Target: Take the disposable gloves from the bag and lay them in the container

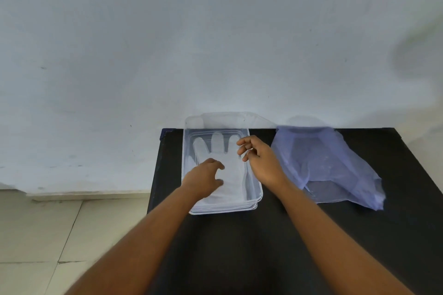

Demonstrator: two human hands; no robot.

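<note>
A clear plastic container (256, 195) stands at the far left of a black table (275, 235). A translucent white disposable glove (215, 145) lies flat inside it, fingers pointing away from me. My left hand (203, 178) rests over the glove's palm area with fingers spread, holding nothing. Over the container's right rim hovers my right hand (260, 158), its fingers loosely curled and apart, also empty. To the right lies a thin bluish-purple plastic bag (335, 165), crumpled flat, with pale gloves faintly visible through it.
The table's back edge meets a pale wall (215, 43). Tiled floor (48, 235) lies to the left beyond the table's left edge. Bare black tabletop stretches toward me in front of the container and bag.
</note>
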